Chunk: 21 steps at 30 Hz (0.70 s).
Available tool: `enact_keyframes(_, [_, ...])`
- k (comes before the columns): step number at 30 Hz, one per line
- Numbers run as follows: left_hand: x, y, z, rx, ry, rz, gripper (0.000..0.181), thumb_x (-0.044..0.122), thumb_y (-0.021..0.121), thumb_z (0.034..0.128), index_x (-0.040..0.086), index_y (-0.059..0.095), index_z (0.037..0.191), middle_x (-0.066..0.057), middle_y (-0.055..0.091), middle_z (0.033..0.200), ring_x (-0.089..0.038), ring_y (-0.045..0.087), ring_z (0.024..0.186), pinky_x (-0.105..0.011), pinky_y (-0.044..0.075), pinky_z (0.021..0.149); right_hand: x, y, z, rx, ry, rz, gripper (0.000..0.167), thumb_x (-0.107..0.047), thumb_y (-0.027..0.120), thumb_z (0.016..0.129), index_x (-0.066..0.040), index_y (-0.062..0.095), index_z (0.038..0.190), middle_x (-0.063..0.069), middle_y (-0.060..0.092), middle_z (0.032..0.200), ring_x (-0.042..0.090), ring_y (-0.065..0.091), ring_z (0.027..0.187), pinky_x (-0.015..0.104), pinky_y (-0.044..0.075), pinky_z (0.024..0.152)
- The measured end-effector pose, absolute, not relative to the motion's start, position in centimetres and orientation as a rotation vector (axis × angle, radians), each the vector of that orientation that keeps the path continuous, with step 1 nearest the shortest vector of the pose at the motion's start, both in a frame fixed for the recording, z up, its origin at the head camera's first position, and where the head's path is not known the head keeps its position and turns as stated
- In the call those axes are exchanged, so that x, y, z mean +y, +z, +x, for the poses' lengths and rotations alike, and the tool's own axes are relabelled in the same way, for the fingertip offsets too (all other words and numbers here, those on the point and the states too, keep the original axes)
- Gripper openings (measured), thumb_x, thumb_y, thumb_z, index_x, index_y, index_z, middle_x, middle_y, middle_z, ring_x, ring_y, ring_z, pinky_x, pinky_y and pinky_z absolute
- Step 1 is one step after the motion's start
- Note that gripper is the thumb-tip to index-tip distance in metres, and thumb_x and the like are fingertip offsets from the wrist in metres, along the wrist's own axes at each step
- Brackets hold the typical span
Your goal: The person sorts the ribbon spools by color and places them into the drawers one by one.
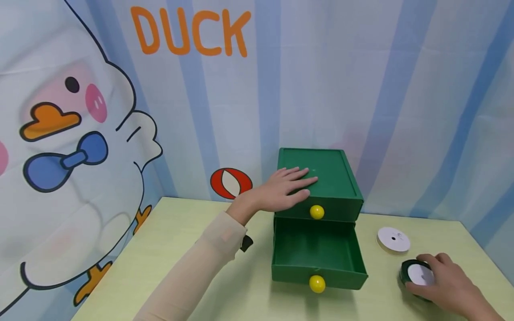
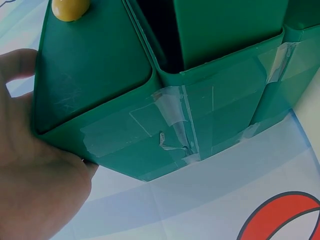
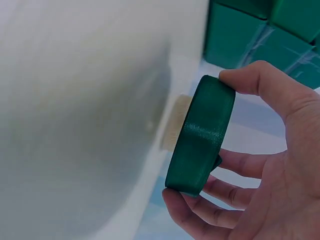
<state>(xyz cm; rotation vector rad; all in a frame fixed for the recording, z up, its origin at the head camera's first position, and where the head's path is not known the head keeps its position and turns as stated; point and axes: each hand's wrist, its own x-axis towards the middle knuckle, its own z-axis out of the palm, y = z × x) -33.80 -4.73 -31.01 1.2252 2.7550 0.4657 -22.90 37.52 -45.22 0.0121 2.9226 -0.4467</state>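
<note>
Striped cloth (image 1: pixel 321 89) backs the pale-yellow worktop (image 1: pixel 168 240), where my right grip (image 1: pixel 451 283) pinches a ribbon roll (image 3: pixel 202 135) (left grip (image 1: pixel 281 191) spread open on green drawers (image 1: pixel 333 174)).

Your left hand (image 2: pixel 42 175) touches the green drawer unit (image 2: pixel 107 120) | yellow knob (image 2: pixel 71 7) at upper left | clear tape (image 2: pixel 171 106) across its side | red print (image 2: pixel 265 212) lower right
</note>
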Motion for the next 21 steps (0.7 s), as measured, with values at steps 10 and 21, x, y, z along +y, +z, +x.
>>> enact_keyframes(10, [-4.7,-31.0,-33.7,2.767,0.452,1.217,0.058,0.040,0.039,0.1153,0.021,0.031,0.169,-0.007,0.016,0.178,-0.029,0.007,0.166,-0.048,-0.001,0.134,35.0,-41.8,-22.0,3.095,-0.435,-0.219,0.084,-0.049,0.089,0.081,0.010,0.060,0.133,0.028,0.058,0.114,0.041,0.060,0.093,0.057,0.056,0.072])
enact_keyframes(21, [-4.8,-31.0,-33.5,2.779,0.460,1.223,0.057,0.040,0.039,0.1152,0.021,0.032,0.169,-0.006,0.017,0.178,-0.029,0.008,0.166,-0.048,0.000,0.134,32.6,-38.3,-21.3,3.127,-0.472,-0.314,0.080,-0.048,0.090,0.081,0.005,0.062,0.135,0.025,0.058,0.119,0.035,0.061,0.093,0.047,0.056,0.068])
